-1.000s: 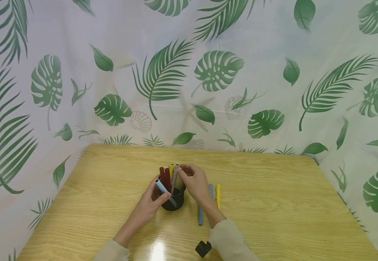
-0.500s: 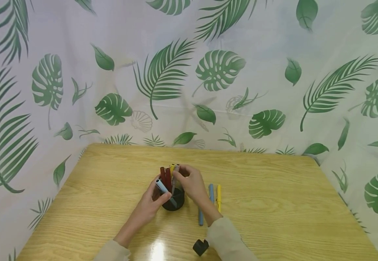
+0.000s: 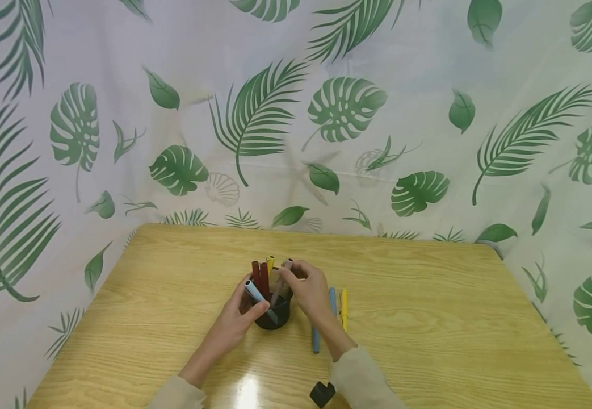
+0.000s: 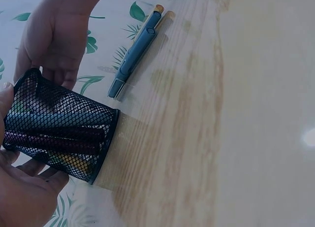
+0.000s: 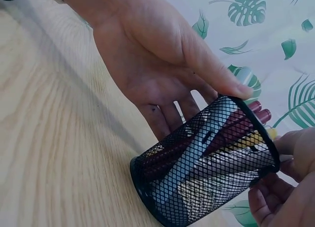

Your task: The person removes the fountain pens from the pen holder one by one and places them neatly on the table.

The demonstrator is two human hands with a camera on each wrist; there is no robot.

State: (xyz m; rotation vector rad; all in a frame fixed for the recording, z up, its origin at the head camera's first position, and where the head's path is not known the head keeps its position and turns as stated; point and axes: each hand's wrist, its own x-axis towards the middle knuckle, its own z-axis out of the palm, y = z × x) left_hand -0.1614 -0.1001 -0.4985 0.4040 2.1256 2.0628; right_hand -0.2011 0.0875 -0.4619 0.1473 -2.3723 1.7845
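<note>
Your left hand (image 3: 236, 319) grips the black cylindrical mesh cup (image 3: 271, 322) on the yellowish wooden table (image 3: 428, 307); your right hand (image 3: 308, 287) pinches a slim grey pen (image 3: 278, 288) inside it, left of a bright yellow pen (image 3: 344, 309).

Markings inspected from my remote station across all three camera views: I can read no text, label, brand, number or sign on the pens (image 3: 344, 307), the pen cup (image 4: 74, 106) or elsewhere.
</note>
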